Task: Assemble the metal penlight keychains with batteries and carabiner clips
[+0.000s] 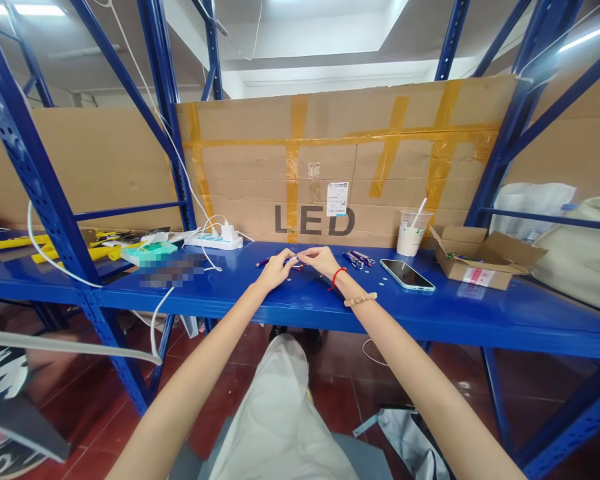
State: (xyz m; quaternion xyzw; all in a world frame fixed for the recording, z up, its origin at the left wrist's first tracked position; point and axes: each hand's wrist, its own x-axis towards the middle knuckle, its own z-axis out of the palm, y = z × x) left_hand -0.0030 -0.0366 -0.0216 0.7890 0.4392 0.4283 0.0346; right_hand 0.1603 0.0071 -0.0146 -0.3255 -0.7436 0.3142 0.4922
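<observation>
My left hand (278,268) and my right hand (322,261) meet over the blue shelf top (300,303), fingertips nearly touching. Both are closed in a pinch around something small and pale, too small to name. Close to my left fingers lies a dark slim pen-like piece (263,263). Another slim piece with some red shows just under the fingertips, partly hidden. Right of my right hand rests a small group of slim, dark purple and silver pen-like pieces (359,259). A few tiny pale bits are scattered on the surface around them.
A phone (408,275), a cup with a straw (411,233) and an open cardboard box (485,257) stand to the right. On the left are a power strip (215,240) with white cables, a teal package (149,253) and yellow-handled items (45,247). Cardboard (250,180) walls the back.
</observation>
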